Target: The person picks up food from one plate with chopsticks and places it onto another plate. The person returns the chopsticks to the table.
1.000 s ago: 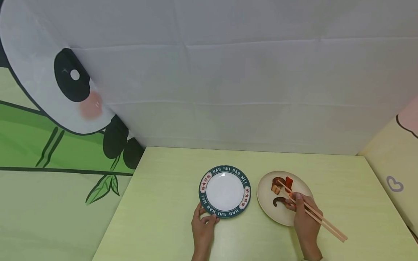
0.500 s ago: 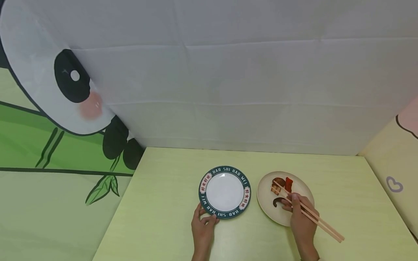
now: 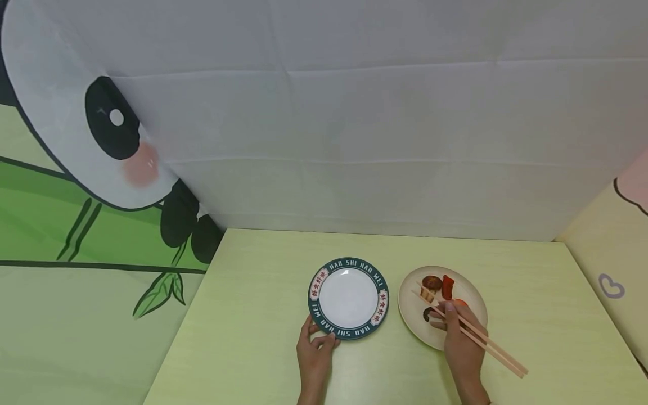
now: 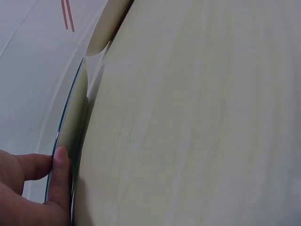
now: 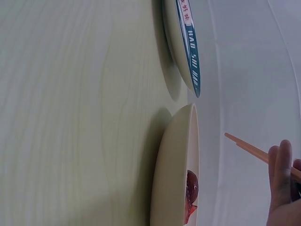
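My left hand (image 3: 316, 360) pinches the near rim of a white plate with a teal lettered border (image 3: 349, 298). In the left wrist view, my fingers (image 4: 60, 174) lie against that plate's edge. My right hand (image 3: 464, 343) holds a pair of wooden chopsticks (image 3: 498, 354), tips pointing left over a cream plate (image 3: 412, 323). In the right wrist view the tips hang above the cream plate with nothing visible between them. On it lie a round brown piece (image 3: 432, 282), a red piece (image 3: 448, 287), a scored tan piece (image 3: 427, 294) and a dark curved piece (image 3: 427, 314), partly hidden by my fingers.
The two plates stand side by side on a pale yellow-green table (image 3: 263, 315), a narrow gap between them. A grey-white sheet (image 3: 354, 146) rises behind the table's far edge. A printed cartoon backdrop (image 3: 101, 236) is on the left.
My right hand has shifted left and slightly down with the chopsticks, whose tips moved from the brown piece to the plate's left part. An orange-red piece shows more. My left hand stays still.
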`<action>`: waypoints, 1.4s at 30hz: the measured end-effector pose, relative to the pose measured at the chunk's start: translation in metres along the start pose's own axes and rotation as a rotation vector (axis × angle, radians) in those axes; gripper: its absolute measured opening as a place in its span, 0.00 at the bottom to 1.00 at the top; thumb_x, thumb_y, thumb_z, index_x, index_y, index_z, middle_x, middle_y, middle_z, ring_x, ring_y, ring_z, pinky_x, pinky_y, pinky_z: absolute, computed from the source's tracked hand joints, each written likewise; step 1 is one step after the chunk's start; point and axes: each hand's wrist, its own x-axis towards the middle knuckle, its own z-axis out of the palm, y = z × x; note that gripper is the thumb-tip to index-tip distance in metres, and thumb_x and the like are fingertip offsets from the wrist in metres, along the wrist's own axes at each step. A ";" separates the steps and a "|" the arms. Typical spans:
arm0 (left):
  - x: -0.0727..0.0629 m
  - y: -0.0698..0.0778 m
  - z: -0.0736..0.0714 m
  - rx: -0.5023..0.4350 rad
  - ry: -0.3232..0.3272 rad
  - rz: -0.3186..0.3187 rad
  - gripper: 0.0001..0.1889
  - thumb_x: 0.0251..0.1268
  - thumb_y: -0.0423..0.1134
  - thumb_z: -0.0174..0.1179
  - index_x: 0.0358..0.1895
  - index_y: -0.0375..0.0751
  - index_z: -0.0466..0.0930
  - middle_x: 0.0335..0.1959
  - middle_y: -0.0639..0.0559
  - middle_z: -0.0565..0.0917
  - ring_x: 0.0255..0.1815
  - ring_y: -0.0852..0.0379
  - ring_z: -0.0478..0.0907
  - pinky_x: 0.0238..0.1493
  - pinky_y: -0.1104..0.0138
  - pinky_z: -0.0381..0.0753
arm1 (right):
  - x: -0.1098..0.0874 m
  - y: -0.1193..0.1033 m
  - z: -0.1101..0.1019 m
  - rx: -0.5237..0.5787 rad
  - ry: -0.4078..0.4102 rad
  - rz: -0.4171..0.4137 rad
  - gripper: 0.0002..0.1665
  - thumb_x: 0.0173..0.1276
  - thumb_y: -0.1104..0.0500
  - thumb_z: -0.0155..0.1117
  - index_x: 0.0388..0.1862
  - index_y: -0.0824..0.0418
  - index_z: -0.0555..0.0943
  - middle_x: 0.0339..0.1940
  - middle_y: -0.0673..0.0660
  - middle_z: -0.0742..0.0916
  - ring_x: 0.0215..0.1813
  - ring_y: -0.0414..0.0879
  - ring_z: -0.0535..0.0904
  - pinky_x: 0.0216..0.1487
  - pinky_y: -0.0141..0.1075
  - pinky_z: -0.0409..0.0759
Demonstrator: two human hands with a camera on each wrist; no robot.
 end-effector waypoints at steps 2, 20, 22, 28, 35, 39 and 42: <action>0.000 0.000 0.000 -0.001 -0.003 0.000 0.43 0.59 0.14 0.64 0.80 0.27 0.59 0.55 0.34 0.73 0.40 0.45 0.87 0.39 0.65 0.96 | -0.001 -0.001 0.001 0.015 -0.005 0.001 0.15 0.81 0.70 0.54 0.46 0.86 0.81 0.37 0.51 0.91 0.35 0.39 0.92 0.33 0.31 0.93; -0.002 0.003 -0.001 -0.001 0.001 -0.001 0.42 0.60 0.14 0.63 0.79 0.27 0.60 0.55 0.34 0.73 0.38 0.46 0.86 0.39 0.65 0.96 | -0.007 -0.006 0.011 -0.023 -0.007 0.000 0.14 0.81 0.70 0.56 0.46 0.82 0.84 0.37 0.61 0.89 0.34 0.38 0.91 0.32 0.32 0.93; -0.002 0.003 -0.001 0.000 0.000 -0.003 0.42 0.60 0.14 0.64 0.79 0.27 0.59 0.55 0.34 0.73 0.39 0.46 0.86 0.39 0.65 0.96 | -0.008 -0.006 0.011 -0.016 -0.010 -0.004 0.13 0.81 0.71 0.56 0.45 0.81 0.85 0.36 0.60 0.89 0.34 0.38 0.91 0.32 0.32 0.93; -0.002 0.003 -0.001 -0.007 -0.006 -0.003 0.42 0.60 0.14 0.63 0.80 0.27 0.59 0.55 0.34 0.73 0.39 0.46 0.86 0.39 0.65 0.96 | -0.010 -0.008 0.013 -0.002 -0.031 -0.026 0.12 0.80 0.72 0.56 0.45 0.82 0.84 0.37 0.59 0.89 0.35 0.40 0.91 0.32 0.33 0.93; -0.001 0.001 -0.002 -0.015 -0.008 0.005 0.43 0.59 0.14 0.63 0.80 0.26 0.59 0.55 0.34 0.73 0.39 0.45 0.87 0.39 0.64 0.96 | -0.015 -0.009 0.017 -0.052 -0.048 0.003 0.12 0.80 0.72 0.57 0.45 0.80 0.85 0.37 0.59 0.90 0.34 0.38 0.91 0.31 0.32 0.93; -0.001 0.000 -0.002 -0.021 -0.009 0.004 0.43 0.60 0.14 0.63 0.80 0.27 0.59 0.55 0.34 0.73 0.40 0.44 0.87 0.40 0.64 0.96 | -0.018 -0.009 0.018 -0.073 -0.061 0.018 0.11 0.80 0.72 0.57 0.45 0.77 0.86 0.37 0.60 0.89 0.34 0.38 0.91 0.31 0.32 0.93; -0.001 0.000 -0.002 -0.030 -0.010 0.003 0.42 0.60 0.14 0.63 0.80 0.27 0.59 0.55 0.34 0.73 0.39 0.45 0.86 0.39 0.64 0.96 | -0.020 -0.008 0.018 -0.086 -0.076 0.026 0.11 0.80 0.71 0.57 0.46 0.76 0.87 0.38 0.60 0.90 0.34 0.37 0.91 0.32 0.32 0.93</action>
